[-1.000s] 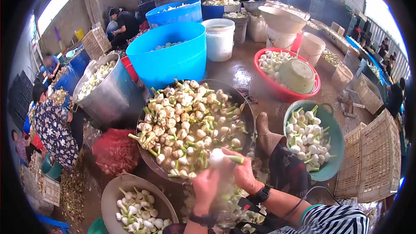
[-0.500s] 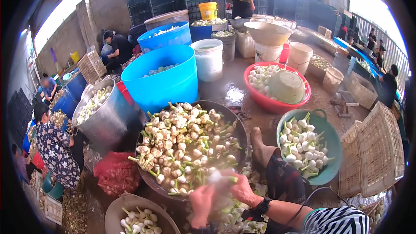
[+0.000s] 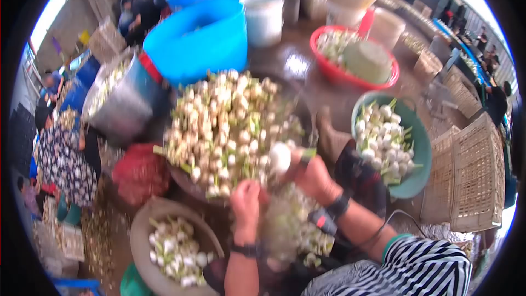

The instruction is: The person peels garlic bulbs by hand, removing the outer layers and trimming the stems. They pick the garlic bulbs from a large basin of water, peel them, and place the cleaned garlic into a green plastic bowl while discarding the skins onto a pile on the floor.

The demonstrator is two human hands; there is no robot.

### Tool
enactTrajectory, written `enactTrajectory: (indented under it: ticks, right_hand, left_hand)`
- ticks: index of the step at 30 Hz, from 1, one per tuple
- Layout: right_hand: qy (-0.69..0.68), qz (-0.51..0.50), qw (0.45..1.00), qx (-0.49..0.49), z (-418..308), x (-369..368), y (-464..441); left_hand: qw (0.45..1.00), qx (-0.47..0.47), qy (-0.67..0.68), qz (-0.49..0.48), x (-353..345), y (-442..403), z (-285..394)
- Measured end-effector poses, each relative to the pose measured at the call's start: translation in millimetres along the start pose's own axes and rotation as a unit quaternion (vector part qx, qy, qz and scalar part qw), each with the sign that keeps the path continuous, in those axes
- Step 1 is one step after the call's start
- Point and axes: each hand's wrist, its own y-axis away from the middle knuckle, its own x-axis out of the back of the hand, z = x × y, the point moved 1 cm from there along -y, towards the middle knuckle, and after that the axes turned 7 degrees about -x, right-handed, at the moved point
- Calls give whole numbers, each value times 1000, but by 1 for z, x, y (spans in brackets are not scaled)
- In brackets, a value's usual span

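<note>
My right hand (image 3: pixel 315 180) grips a white garlic bulb (image 3: pixel 280 157); its short green stem sticks out past my fingers. Near the front rim of a wide dark basin, my left hand (image 3: pixel 246 200) is closed, a little apart from the bulb. Whatever its fingers hold, if anything, is blurred. Heaped in the basin are brownish unpeeled garlic bulbs (image 3: pixel 219 126), some in murky water. Beneath my hands lies a pile of pale green and white peelings (image 3: pixel 293 225). Both wrists wear dark bands.
A green basin (image 3: pixel 422 170) of clean white garlic stands to my right, a grey-brown tub (image 3: pixel 143 246) with more at lower left. Beyond are a red basin (image 3: pixel 356 79), a blue tub (image 3: pixel 208 52), a metal pot (image 3: pixel 126 96) and wicker baskets (image 3: pixel 476 175). Several people work around.
The view has tilted down, so the surroundings sit higher. My hands have moved apart, with the bulb in my right hand and my left hand off it.
</note>
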Motion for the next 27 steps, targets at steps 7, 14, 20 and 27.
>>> enactTrajectory:
  ticks: [7,14,20,27]
  right_hand:
    - [81,22,996,24,-10,15,-4]
    - [267,97,953,108,17,4,6]
    - [405,96,889,193,32,4,12]
    - [244,94,964,37,20,9,13]
  left_hand:
    - [982,-33,-113,-149,-19,5,-3]
    - [999,-44,19,18,-34,6,28]
    - [993,-43,-106,-24,-16,2,17]
    - [995,-42,-77,-48,-19,1,17]
